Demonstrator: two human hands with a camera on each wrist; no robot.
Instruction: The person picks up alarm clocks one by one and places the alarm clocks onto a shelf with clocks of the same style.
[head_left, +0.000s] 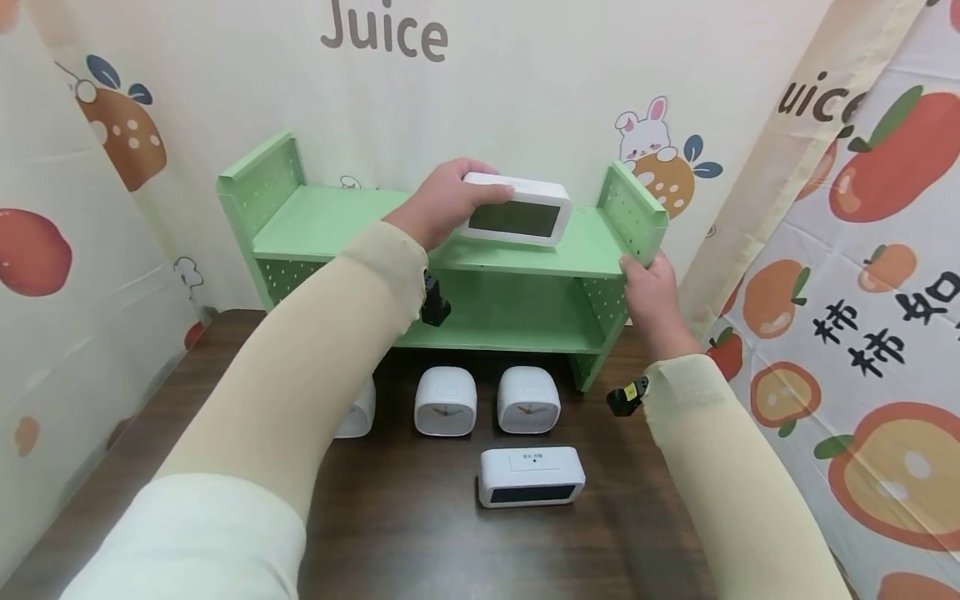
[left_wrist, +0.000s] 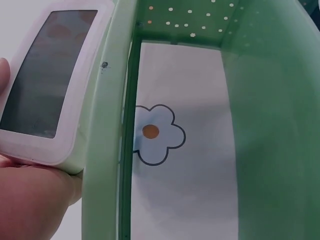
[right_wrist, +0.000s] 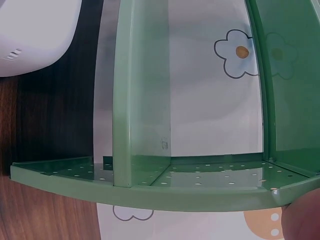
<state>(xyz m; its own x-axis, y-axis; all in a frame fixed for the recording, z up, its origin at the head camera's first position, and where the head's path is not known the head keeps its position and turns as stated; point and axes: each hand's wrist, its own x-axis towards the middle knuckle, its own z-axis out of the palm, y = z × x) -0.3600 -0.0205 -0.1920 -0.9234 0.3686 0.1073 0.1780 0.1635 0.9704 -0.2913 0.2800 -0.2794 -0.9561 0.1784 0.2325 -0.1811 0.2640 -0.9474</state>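
Note:
A white rectangular digital clock (head_left: 517, 218) with a dark display is gripped by my left hand (head_left: 450, 200) over the top board of a green two-tier shelf (head_left: 330, 218). Its display faces me, slightly tilted; whether its underside touches the board I cannot tell. In the left wrist view the clock (left_wrist: 47, 80) appears beside the board's front edge, with part of the left hand (left_wrist: 35, 202) against it. At the shelf's right side panel, my right hand (head_left: 654, 296) holds the front edge. Only a bit of that hand (right_wrist: 302, 214) shows in the right wrist view.
On the dark wooden table (head_left: 420, 533) below the shelf stand white rounded analog clocks (head_left: 446, 402), (head_left: 528, 400), with a third (head_left: 358, 415) partly hidden by my left arm. Another white digital clock (head_left: 532, 477) lies nearer me. A printed curtain (head_left: 525, 83) hangs behind.

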